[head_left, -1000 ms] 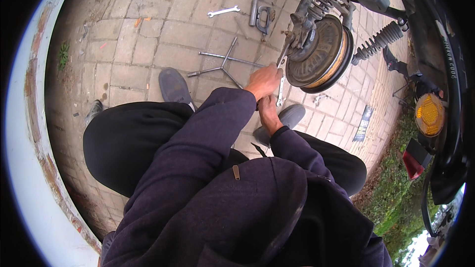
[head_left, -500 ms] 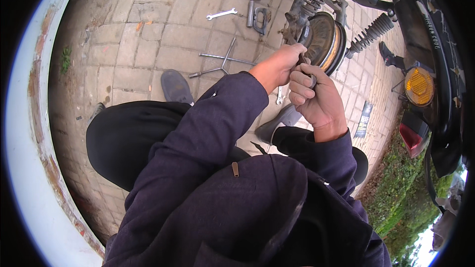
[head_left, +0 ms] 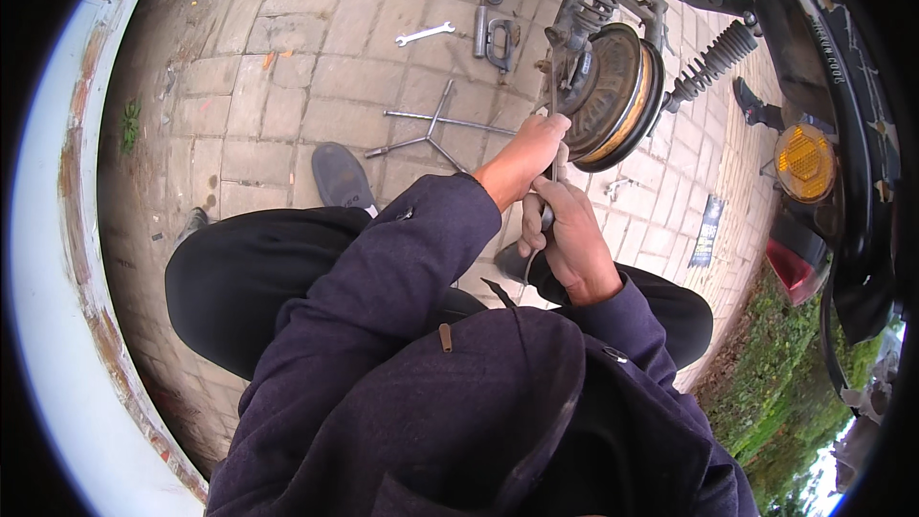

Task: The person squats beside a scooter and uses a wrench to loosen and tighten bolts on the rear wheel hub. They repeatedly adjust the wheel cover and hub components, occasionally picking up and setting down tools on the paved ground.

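Observation:
My left hand (head_left: pixel 532 155) is closed around a thin, long metal tool (head_left: pixel 553 86), whose shaft points up beside the wheel hub. Just below it, my right hand (head_left: pixel 572 239) grips the lower end, where a dark rounded piece shows between the fingers. The fingers hide much of the tool, so its exact kind is unclear. Close to the right of my hands is the bare wheel rim (head_left: pixel 613 101), dark with a rusty yellowish edge, mounted below a coil-spring shock absorber (head_left: pixel 605 2). The tool's upper part lies at the left side of the hub.
On the paving lie an open-ended wrench (head_left: pixel 425 34), a C-shaped clamp (head_left: pixel 502 45) and a three-armed socket wrench (head_left: pixel 436 120). A second shock absorber (head_left: pixel 713 65) and an orange reflector (head_left: pixel 804 163) stand to the right. A white, rusty-edged panel (head_left: pixel 72 258) curves along the left.
Both hands have moved left and down, away from the wheel rim, still holding the tool. More of the shaft and the rim's lower edge now show.

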`<control>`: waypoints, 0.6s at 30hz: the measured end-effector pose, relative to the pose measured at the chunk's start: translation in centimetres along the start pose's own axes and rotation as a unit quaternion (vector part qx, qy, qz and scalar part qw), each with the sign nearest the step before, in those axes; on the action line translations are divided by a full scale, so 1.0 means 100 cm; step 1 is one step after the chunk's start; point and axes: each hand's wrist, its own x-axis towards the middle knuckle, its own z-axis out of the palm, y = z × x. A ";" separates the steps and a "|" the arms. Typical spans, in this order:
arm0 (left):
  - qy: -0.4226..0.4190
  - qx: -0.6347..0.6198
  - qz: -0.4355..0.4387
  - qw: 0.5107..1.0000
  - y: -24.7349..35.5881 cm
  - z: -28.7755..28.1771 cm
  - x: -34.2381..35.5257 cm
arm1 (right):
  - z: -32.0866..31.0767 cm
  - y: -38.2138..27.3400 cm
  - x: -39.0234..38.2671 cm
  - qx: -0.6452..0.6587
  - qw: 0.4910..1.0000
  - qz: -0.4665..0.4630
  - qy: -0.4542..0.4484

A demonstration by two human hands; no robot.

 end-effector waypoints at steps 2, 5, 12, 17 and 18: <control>0.012 0.085 0.044 0.995 -0.016 -0.016 0.006 | -0.006 0.029 0.010 -0.059 0.997 -0.025 -0.037; 0.104 0.327 0.133 0.930 -0.051 -0.042 0.013 | -0.015 0.087 0.042 -0.142 0.989 -0.025 -0.024; 0.100 0.449 0.120 0.880 -0.078 -0.074 0.035 | -0.043 0.151 0.092 -0.166 0.981 -0.092 -0.038; 0.099 0.451 0.143 0.876 -0.075 -0.075 0.038 | -0.049 0.160 0.111 -0.184 0.979 -0.085 -0.024; 0.103 0.452 0.139 0.875 -0.076 -0.076 0.037 | -0.050 0.163 0.114 -0.199 0.976 -0.082 -0.017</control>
